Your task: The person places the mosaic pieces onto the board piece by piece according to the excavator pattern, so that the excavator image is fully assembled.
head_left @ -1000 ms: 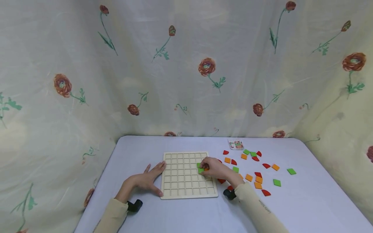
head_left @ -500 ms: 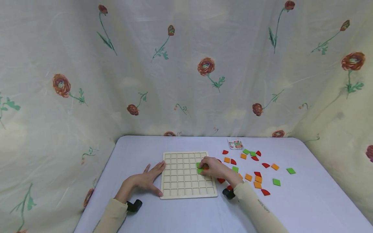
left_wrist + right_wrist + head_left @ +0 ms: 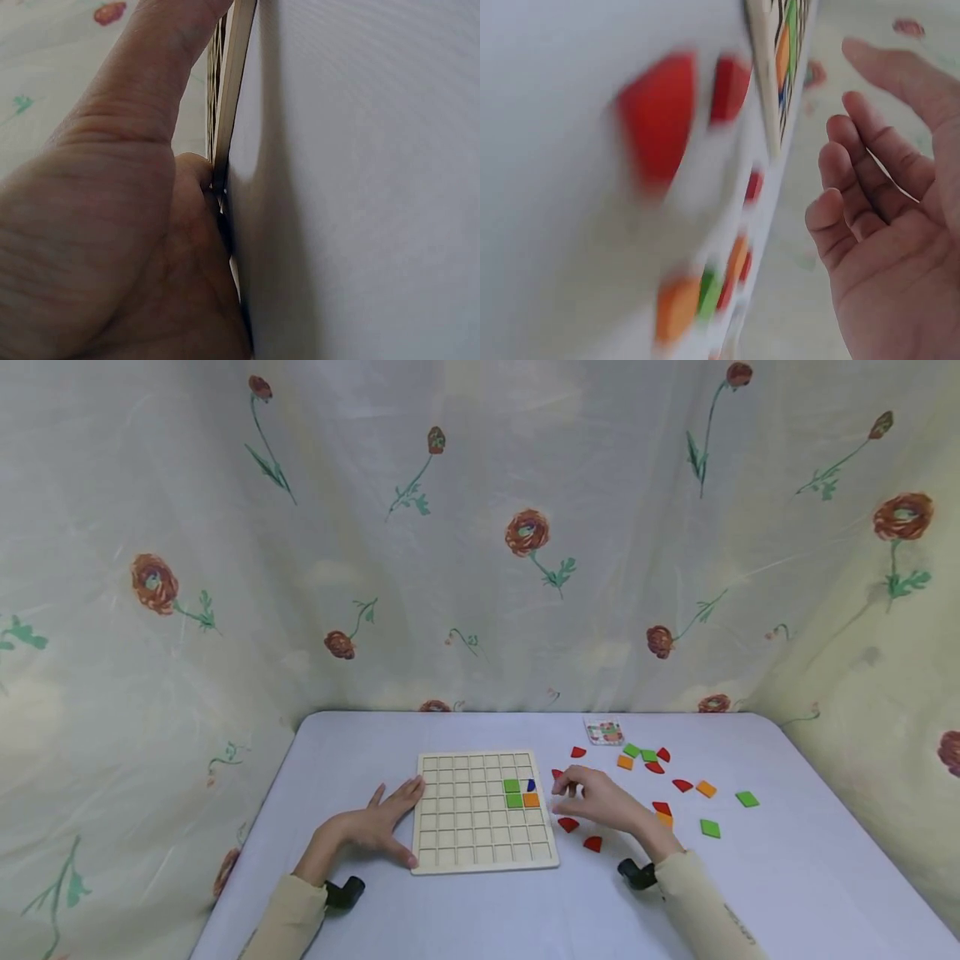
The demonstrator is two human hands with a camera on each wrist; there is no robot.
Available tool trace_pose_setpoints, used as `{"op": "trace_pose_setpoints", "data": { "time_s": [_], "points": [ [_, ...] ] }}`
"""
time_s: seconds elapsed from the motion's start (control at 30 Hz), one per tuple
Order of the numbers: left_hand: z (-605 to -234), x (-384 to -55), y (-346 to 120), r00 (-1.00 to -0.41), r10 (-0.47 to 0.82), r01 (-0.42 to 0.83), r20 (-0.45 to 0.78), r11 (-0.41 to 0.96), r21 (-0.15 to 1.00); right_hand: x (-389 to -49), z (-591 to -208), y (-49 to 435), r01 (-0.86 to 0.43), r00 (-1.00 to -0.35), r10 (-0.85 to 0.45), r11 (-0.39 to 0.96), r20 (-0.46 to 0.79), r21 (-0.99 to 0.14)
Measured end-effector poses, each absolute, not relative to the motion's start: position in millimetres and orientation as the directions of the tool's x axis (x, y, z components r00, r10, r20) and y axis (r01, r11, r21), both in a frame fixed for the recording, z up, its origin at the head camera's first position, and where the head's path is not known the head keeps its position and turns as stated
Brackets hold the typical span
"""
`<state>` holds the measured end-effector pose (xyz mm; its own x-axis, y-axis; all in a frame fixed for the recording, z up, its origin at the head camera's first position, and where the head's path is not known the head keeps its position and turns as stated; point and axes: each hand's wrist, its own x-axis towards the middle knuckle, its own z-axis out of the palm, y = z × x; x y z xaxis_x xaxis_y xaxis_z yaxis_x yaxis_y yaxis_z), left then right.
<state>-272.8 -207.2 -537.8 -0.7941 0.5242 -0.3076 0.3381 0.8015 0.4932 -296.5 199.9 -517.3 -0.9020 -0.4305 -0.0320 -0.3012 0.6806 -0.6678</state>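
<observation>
A pale square grid board [image 3: 461, 827] lies flat on the table. On its right side sit two green square tiles [image 3: 512, 786], an orange square tile [image 3: 531, 799] and a small blue piece [image 3: 531, 785]. My left hand [image 3: 378, 827] rests with spread fingers against the board's left edge; in the left wrist view the thumb [image 3: 142, 82] reaches to that edge. My right hand [image 3: 600, 797] hovers just right of the board over loose pieces. In the right wrist view its fingers are loosely bent, with nothing between them. Some pieces are hidden under this hand.
Red quarter-circle pieces [image 3: 568, 825], orange tiles [image 3: 706, 789] and green tiles [image 3: 710, 828] lie scattered on the white table [image 3: 480, 918] right of the board. A small patterned card [image 3: 604, 732] lies near the back edge. A floral curtain [image 3: 480, 610] hangs behind.
My right hand has lifted off the board's right side and moved right, uncovering the orange tile and the blue piece in the grid. The left hand stays at the board's edge.
</observation>
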Motion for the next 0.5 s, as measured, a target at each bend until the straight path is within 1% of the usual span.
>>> {"op": "trace_pose_setpoints", "data": {
  "time_s": [0.17,0.3,0.5],
  "points": [
    [-537,-271,-207,-0.791,0.526,0.337,-0.314,0.801,0.494,-280,-516,259,-0.221,-0.939,-0.34,0.699,-0.044,-0.68],
    [-536,-271,-208,-0.793,0.523,0.337,-0.312,0.804,0.489,-270,-516,306,-0.182,-0.96,-0.279,0.717,-0.038,-0.673],
    [-539,-272,-206,-0.795,0.526,0.336,-0.304,0.798,0.5,-257,-530,363,-0.087,-0.982,-0.175,0.763,-0.075,-0.64]
  ]
}}
